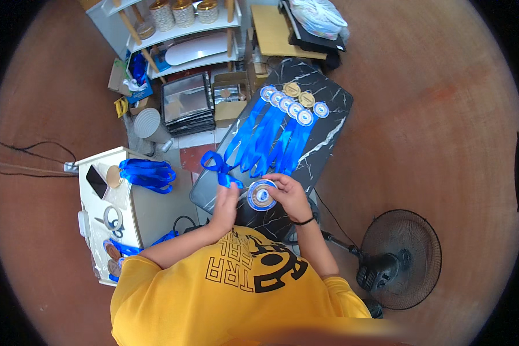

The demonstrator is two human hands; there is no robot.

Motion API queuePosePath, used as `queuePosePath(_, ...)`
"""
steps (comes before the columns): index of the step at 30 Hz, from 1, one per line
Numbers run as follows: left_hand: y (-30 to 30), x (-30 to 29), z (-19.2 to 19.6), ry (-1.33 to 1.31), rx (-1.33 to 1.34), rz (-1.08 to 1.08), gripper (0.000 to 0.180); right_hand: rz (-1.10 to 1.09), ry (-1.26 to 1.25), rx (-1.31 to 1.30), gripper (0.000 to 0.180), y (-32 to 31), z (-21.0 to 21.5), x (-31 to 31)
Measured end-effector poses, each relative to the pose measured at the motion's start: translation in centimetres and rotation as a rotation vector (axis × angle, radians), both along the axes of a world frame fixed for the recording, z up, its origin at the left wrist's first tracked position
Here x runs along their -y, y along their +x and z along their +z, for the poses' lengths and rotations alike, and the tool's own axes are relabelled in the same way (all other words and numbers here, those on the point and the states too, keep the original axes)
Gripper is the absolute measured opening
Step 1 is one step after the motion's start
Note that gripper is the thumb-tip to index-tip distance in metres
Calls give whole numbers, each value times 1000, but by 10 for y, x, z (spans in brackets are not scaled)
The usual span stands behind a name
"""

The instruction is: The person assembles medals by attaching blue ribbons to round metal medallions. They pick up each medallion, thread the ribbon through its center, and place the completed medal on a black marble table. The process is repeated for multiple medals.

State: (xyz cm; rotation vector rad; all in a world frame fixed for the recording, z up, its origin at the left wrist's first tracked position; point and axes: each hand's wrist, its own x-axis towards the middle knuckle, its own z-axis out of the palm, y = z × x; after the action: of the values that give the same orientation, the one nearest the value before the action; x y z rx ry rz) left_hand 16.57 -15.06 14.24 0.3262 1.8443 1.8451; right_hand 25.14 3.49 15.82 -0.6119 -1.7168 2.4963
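Note:
A round medal [261,195] with a blue-and-white rim and a bronze centre is held between both hands over the near end of a black marble-patterned table [328,135]. My right hand [290,195] grips its right edge. My left hand [226,203] holds the left side, where its blue ribbon [218,166] loops away to the upper left. Beyond my hands, several finished medals [294,107] lie in a row on the table with their blue ribbons [268,141] fanned toward me.
A white side table [134,214] on my left carries a pile of blue ribbons [147,174], a tape roll [112,219] and loose bronze discs [113,254]. A black floor fan [399,259] stands at the right. Shelves [181,34], stacked trays [187,105] and boxes crowd the far side.

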Motion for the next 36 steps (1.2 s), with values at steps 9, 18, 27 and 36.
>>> queuePosePath(9,-7,-28,16,-89,-698,-464,59,212,931,194,17,65,63,-50)
queuePosePath(18,20,-99,-10,-130,-395,-884,19,-89,876,206,11,82,82,-101)
queuePosePath(27,22,-132,-107,-321,-386,-671,35,-138,-923,-140,15,25,-46,-186)
queuePosePath(36,42,-161,-151,-363,-11,-772,37,-717,-506,55,18,-38,-146,-247)
